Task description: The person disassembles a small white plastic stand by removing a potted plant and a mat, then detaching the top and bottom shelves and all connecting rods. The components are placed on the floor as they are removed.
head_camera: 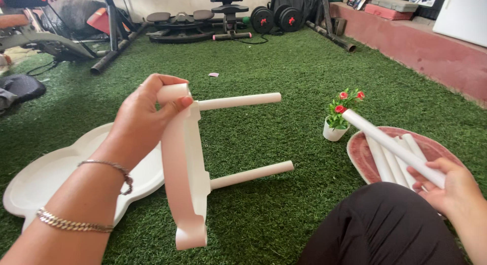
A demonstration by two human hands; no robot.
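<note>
Left grip (147, 118) clenched on white stool frame (185, 173), held on edge over grass, two legs fitted. Right grip (449, 186) grasps loose leg (390, 145) above red tray (439, 145). Leg-fitting step; likely needs aligning the leg's end with an empty socket.

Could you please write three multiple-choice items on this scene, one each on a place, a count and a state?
1. Where do the spare white tubes lie?
A. on the round red tray
B. on the green turf
C. on the red ledge

2. How many white legs jut from the white curved panel?
A. one
B. two
C. four

3. What is the right hand doing?
A. resting flat
B. gripping a white tube
C. touching the small potted plant

A: they rest on the tray.
B: an upper and a lower leg show.
B: its fingers close round the tube's end.
</note>
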